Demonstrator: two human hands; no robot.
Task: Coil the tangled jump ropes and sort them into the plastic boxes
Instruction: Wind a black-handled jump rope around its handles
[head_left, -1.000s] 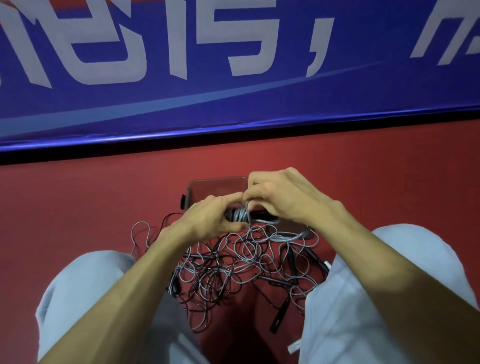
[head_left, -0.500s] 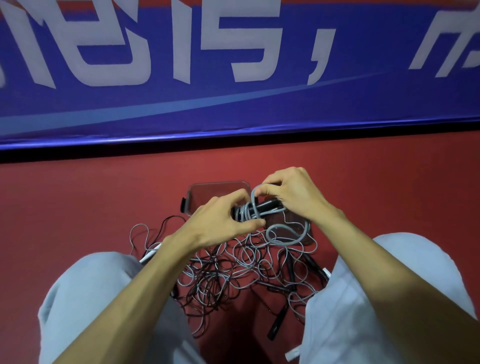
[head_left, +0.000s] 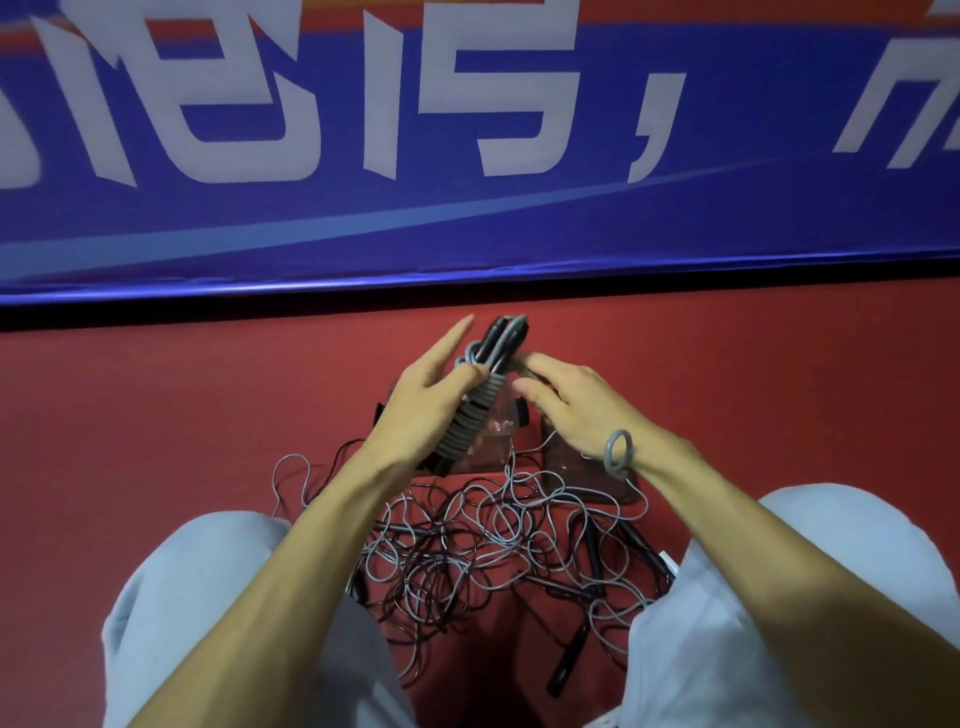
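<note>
My left hand (head_left: 421, 410) grips a coiled jump rope bundle (head_left: 475, 410): two black handles held together with grey cord wound tightly around them, tilted up and away from me. My right hand (head_left: 576, 410) is just right of the bundle, its fingers curled over the cord's loose end, and a small grey loop (head_left: 618, 452) hangs by my wrist. Beneath my hands stand two clear plastic boxes (head_left: 501, 434) (head_left: 563, 460) on the red floor, partly hidden. A tangled pile of grey and black jump ropes (head_left: 493, 551) lies between my knees.
A loose black handle (head_left: 569, 660) lies at the near right of the pile. My knees in light grey trousers (head_left: 208, 597) (head_left: 831, 597) flank it. A blue banner wall (head_left: 467, 218) closes the far side, with bare red floor (head_left: 182, 405) to left and right.
The bundle has turned from lying crosswise to pointing up and away, with many more grey windings on it. My left hand has risen with it, and my right hand has slid right.
</note>
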